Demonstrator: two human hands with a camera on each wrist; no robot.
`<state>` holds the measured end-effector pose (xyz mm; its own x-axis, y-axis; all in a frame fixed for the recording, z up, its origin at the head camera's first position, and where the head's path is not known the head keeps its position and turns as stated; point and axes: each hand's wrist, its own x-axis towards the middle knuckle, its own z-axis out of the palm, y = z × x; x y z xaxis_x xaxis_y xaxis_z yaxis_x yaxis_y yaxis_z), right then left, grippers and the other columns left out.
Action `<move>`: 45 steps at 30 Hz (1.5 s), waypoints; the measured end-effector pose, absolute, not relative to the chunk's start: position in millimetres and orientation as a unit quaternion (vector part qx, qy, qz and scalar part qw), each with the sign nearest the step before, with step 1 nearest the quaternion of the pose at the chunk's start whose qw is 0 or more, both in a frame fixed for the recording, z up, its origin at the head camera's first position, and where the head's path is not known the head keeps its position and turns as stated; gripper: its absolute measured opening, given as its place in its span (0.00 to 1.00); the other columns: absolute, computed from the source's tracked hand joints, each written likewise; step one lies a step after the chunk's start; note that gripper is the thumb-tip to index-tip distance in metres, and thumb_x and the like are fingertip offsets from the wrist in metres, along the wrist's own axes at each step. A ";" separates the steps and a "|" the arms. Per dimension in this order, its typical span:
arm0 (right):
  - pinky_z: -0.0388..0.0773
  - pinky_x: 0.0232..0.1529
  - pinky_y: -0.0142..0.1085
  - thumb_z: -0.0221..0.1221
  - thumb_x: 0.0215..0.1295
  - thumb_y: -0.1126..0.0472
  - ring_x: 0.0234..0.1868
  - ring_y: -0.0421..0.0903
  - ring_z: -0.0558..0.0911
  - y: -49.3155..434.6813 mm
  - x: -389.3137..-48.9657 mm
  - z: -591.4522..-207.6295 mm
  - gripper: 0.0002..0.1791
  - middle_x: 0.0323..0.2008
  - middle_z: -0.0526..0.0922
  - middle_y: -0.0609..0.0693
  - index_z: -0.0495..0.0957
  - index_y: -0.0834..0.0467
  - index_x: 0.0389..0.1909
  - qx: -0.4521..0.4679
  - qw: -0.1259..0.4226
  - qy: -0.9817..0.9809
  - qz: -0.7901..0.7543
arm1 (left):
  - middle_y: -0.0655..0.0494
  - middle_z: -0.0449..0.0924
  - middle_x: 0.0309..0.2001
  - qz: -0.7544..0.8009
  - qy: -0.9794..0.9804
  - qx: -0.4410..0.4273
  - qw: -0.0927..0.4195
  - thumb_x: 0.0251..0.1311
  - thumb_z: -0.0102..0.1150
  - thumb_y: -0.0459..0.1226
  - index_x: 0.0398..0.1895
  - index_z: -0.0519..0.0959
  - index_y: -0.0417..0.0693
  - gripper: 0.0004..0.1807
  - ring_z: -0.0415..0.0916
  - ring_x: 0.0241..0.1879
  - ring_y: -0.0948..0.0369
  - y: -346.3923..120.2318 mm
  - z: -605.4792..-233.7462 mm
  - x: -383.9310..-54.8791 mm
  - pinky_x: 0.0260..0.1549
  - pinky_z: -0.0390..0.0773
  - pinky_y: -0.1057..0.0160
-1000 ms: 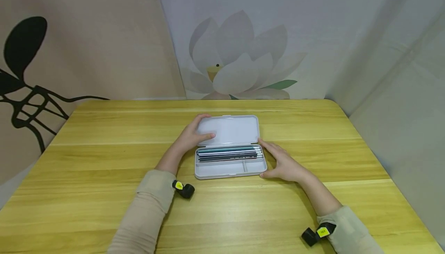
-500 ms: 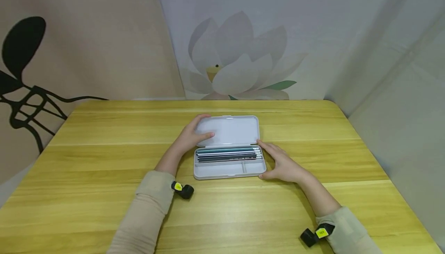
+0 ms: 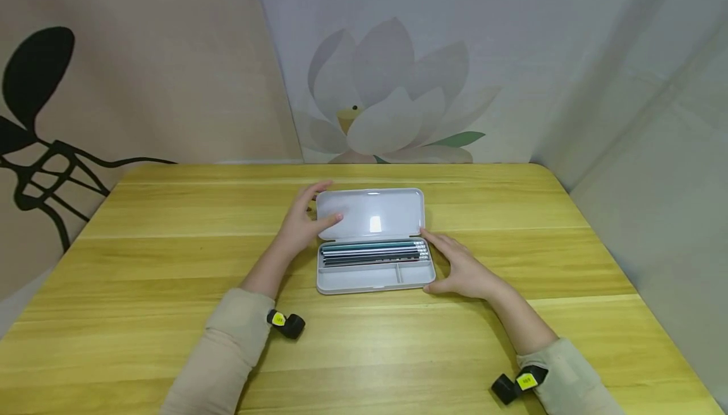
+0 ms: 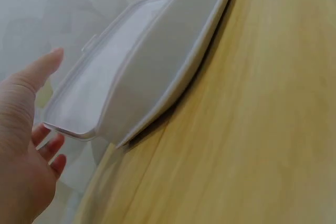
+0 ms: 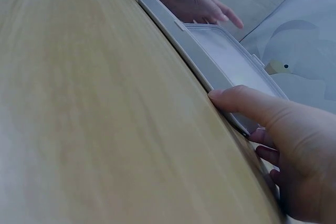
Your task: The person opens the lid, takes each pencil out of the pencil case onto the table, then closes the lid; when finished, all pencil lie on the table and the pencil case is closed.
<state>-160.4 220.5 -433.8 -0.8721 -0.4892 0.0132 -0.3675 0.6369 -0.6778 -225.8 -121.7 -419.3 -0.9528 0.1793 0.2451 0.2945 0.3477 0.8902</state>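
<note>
A white pencil case (image 3: 358, 281) lies on the table with its lid (image 3: 392, 210) tipped back on the far side. Several dark, white and teal pencils (image 3: 372, 254) fill its rear compartment, eraser ends to the right. At the lid's left end is my left hand (image 3: 297, 228), thumb and fingers spread around the edge; the left wrist view shows the thumb (image 4: 44, 69) lifted off the lid. My right hand (image 3: 467, 273) holds the case by its right end, thumb (image 5: 231, 97) at the front corner and fingers toward the back corner.
The wooden table (image 3: 364, 352) extends around the case on all sides. A curtain with a lotus print (image 3: 392, 99) hangs behind its far edge. Small black cameras sit on both wrists, the left camera (image 3: 290, 325) and the right camera (image 3: 506, 388).
My left hand has loosened from the lid and shifted left, its fingers and thumb spreading at the edge. The lid leans slightly differently, now showing a bright reflection. My right hand stays in place.
</note>
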 end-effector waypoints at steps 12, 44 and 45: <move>0.51 0.62 0.63 0.75 0.42 0.53 0.69 0.61 0.54 220.7 -159.7 -433.1 0.60 0.70 0.58 0.56 0.51 0.45 0.75 -0.231 0.091 0.902 -0.352 | 0.52 0.64 0.60 -0.518 -0.832 -0.174 0.095 0.50 0.73 0.39 0.56 0.77 0.47 0.28 0.56 0.63 0.51 -130.7 -398.9 -201.2 0.60 0.55 0.40; 0.49 0.63 0.63 0.75 0.42 0.51 0.69 0.62 0.54 220.3 -158.9 -433.6 0.60 0.70 0.57 0.56 0.50 0.45 0.75 -0.230 0.090 0.903 -0.351 | 0.55 0.77 0.43 -0.435 -0.862 -0.259 -0.015 0.52 0.70 0.33 0.38 0.85 0.43 0.10 0.69 0.46 0.55 -139.7 -424.2 -177.7 0.44 0.73 0.55; 0.49 0.63 0.63 0.75 0.42 0.51 0.69 0.62 0.54 220.3 -158.9 -433.6 0.60 0.70 0.57 0.56 0.50 0.45 0.75 -0.230 0.091 0.903 -0.351 | 0.55 0.76 0.43 -0.434 -0.863 -0.260 -0.016 0.52 0.70 0.33 0.38 0.85 0.43 0.09 0.69 0.45 0.55 -138.7 -425.1 -177.7 0.43 0.74 0.55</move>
